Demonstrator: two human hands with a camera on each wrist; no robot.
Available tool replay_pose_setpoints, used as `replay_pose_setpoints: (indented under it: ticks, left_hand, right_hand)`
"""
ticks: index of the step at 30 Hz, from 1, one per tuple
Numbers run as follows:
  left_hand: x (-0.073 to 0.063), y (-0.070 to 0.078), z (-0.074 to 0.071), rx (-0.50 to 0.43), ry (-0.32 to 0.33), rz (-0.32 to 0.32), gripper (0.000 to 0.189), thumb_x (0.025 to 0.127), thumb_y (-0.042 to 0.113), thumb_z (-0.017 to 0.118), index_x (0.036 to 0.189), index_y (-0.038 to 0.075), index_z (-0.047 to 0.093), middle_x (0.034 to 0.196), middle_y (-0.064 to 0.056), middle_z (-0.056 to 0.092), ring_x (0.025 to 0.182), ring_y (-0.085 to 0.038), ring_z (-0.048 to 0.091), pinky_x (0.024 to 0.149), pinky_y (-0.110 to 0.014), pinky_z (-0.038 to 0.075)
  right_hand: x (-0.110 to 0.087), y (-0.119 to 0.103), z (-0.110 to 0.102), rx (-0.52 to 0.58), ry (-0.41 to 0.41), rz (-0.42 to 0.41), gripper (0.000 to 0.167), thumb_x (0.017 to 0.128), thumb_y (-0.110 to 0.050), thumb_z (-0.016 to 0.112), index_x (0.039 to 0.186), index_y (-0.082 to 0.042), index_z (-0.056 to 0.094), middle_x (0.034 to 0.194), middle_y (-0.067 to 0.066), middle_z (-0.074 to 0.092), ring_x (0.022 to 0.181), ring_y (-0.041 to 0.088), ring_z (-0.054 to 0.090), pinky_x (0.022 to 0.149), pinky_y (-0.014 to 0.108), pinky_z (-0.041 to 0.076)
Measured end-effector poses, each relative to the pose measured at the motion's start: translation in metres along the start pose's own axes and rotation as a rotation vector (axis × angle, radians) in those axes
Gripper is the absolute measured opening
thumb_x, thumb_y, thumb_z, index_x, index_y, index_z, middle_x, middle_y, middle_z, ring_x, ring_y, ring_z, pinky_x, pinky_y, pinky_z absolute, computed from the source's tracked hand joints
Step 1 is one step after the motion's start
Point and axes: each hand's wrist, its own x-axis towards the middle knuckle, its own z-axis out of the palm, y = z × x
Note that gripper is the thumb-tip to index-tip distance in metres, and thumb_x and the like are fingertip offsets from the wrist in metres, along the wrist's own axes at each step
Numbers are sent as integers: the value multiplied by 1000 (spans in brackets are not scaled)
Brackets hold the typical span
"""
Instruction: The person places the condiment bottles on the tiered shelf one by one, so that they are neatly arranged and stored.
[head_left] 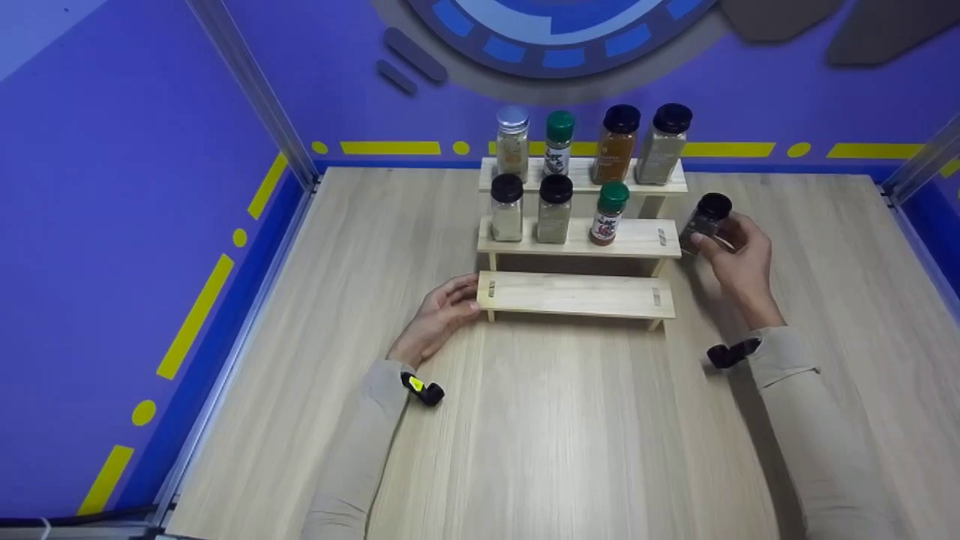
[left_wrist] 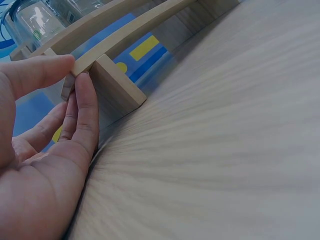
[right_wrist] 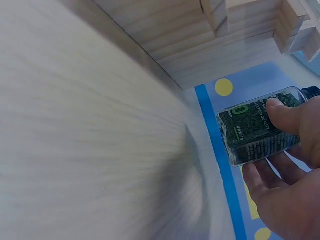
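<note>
My right hand (head_left: 742, 259) grips a square glass spice jar (head_left: 705, 223) with a black cap, held just right of the middle shelf. In the right wrist view dark green dried herbs fill the jar (right_wrist: 255, 122), thumb on its label and fingers beneath, its base above the tabletop. At the left end of the stepped wooden spice rack (head_left: 577, 294), my left hand (head_left: 439, 315) pinches the lowest shelf. The left wrist view has the thumb on the corner of the shelf board (left_wrist: 135, 37) and fingertips against its underside. No jars stand on that lowest shelf.
On the middle shelf stand two black-capped jars (head_left: 554, 210) and a small green-capped jar (head_left: 607, 214). Several more jars, including an orange-brown one (head_left: 615, 146), line the top shelf. Behind the rack rises a blue-purple wall (head_left: 322, 82); wooden tabletop (head_left: 570, 427) lies in front.
</note>
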Motion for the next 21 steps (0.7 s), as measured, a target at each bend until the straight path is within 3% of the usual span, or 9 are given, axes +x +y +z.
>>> replay_pose_setpoints:
  ticks: [5, 14, 21]
  left_hand:
    - [0, -1, 0, -8, -2, 0, 66, 97, -8, 65, 158, -7, 40, 147, -17, 56, 128, -20, 61, 108, -32, 56]
    - [0, -1, 0, -5, -21, 18, 67, 97, -8, 64, 159, -8, 37, 153, -21, 52, 131, -22, 59, 111, -37, 55]
    - [-1, 1, -1, -6, -36, 6, 66, 98, -7, 63, 159, -10, 36, 156, -24, 48, 128, -19, 61, 109, -32, 55]
  right_hand:
    - [-4, -4, -4, 16, 12, -3, 49, 93, 1, 79, 140, -7, 66, 114, -9, 67, 113, 7, 66, 92, 11, 56]
    - [-10, -14, -12, -33, 22, -64, 52, 93, -2, 80, 142, -7, 65, 116, -10, 67, 114, 6, 66, 106, 22, 56]
    - [-18, -23, -18, -34, 42, -124, 53, 92, 1, 80, 142, -5, 65, 114, -11, 67, 114, 5, 66, 109, 26, 55]
